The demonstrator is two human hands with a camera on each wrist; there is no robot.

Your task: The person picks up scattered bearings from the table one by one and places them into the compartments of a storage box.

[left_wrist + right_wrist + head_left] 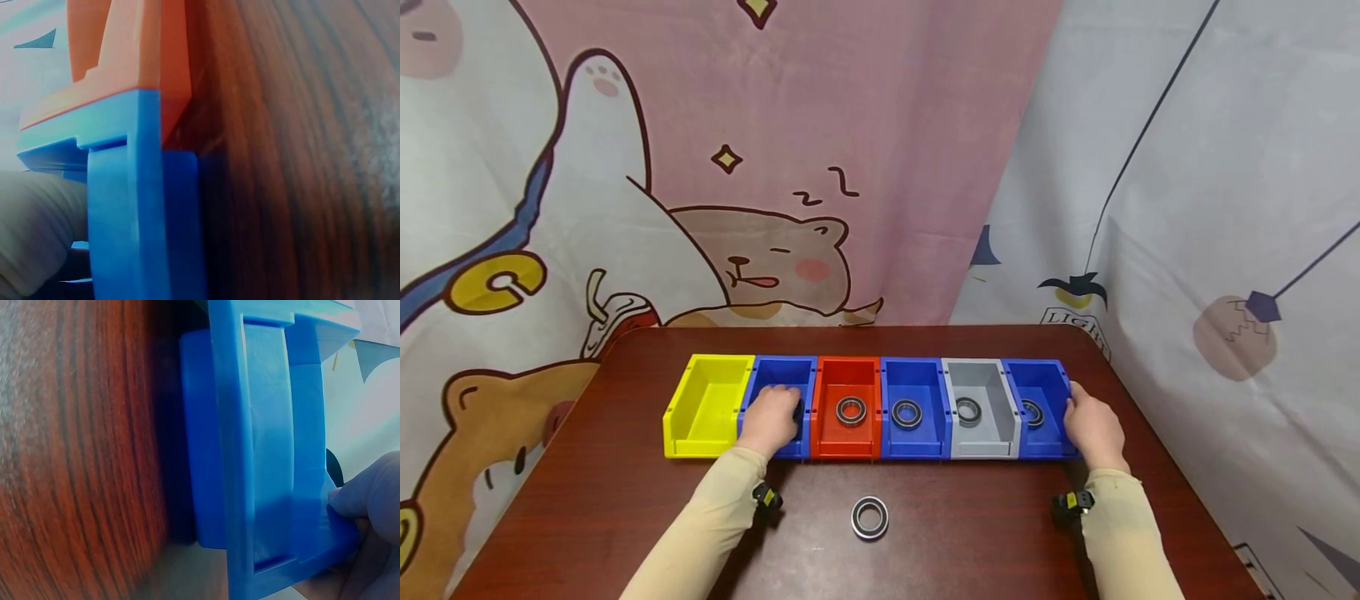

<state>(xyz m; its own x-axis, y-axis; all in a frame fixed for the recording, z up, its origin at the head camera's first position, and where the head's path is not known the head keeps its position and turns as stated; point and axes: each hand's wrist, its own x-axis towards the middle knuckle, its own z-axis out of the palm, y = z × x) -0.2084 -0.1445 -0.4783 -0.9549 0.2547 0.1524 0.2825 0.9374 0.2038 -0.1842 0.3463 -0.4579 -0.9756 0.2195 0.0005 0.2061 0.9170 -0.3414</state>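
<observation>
My left hand (771, 419) reaches down into the second bin from the left, a blue bin (786, 369), with its fingers curled at a bearing. Only a dark edge of that ball bearing (798, 410) shows beside the hand; the fingertips are hidden. At the far right end, my right hand (1094, 427) grips the side wall of another blue bin (1037, 375), the thumb (350, 497) inside and the fingers outside. A ball bearing (1033, 413) lies in that bin. Another loose bearing (869, 518) rests on the table in front of the row.
Between the hands, a red bin (848, 373), a blue bin (912, 375) and a grey bin (981, 375) each hold one bearing. A yellow bin (711, 400) ends the row at left. The brown table (955, 533) meets a printed curtain (910, 167) behind.
</observation>
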